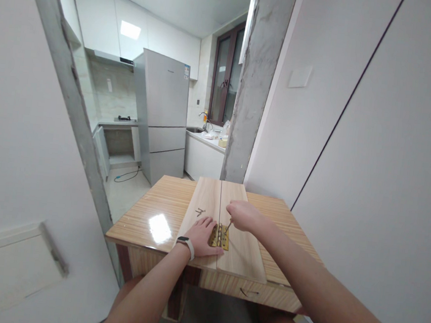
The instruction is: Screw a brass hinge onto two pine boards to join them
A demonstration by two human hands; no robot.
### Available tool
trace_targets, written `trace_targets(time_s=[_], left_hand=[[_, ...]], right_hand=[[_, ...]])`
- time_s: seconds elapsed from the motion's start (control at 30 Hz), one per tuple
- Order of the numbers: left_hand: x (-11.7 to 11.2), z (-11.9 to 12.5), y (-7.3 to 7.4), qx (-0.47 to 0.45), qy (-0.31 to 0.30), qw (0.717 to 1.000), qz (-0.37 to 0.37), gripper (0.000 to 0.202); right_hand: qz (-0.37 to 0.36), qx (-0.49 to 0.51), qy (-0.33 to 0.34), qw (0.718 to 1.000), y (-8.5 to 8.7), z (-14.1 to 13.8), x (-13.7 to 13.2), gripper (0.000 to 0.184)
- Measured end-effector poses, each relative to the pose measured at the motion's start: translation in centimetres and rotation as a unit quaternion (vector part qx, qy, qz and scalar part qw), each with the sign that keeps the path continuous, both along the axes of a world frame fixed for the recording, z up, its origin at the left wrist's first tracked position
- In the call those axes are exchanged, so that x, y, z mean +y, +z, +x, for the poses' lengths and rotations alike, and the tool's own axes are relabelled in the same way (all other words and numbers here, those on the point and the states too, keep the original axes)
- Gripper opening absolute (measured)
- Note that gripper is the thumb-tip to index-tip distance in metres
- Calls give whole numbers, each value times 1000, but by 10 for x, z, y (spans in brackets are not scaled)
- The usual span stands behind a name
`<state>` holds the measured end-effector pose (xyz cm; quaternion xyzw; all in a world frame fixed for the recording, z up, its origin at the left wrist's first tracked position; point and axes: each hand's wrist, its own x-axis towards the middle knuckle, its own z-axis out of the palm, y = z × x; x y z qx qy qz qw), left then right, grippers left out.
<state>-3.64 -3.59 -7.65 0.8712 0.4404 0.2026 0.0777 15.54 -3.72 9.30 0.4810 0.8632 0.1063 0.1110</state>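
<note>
Two pale wooden boards [207,201] lie side by side on a small striped wooden table [158,207]. A brass hinge [220,236] sits across their seam near the front edge. My left hand [202,237], with a white band on its wrist, lies flat on the left board, fingers against the hinge's left side. My right hand [243,216] is closed around a thin tool [228,226] whose tip points down at the hinge's right leaf. A dark pencil mark [200,212] is on the left board.
A bare concrete pillar [255,84] and white walls stand right behind the table. A doorway on the left opens into a kitchen with a grey fridge [162,116], counter and sink. The table's front has a drawer handle [247,293].
</note>
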Motion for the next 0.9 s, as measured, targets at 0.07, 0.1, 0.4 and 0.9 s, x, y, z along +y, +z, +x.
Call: trace_targets(time_s=[0.07, 0.1, 0.4, 0.9], left_hand=[[-1, 0, 1, 1, -2, 1000, 1, 109], [-1, -1, 1, 1, -2, 1000, 1, 109], [0, 0, 0, 2, -2, 1000, 1, 109], [1, 0, -1, 7, 0, 1000, -1, 110]], right_hand=[[-5, 1, -27, 1000, 0, -1, 1, 21], [-9, 1, -40, 999, 1, -1, 1, 22], [-2, 1, 8, 1000, 1, 6, -4, 25], [57, -8, 39, 998, -1, 5, -2, 16]])
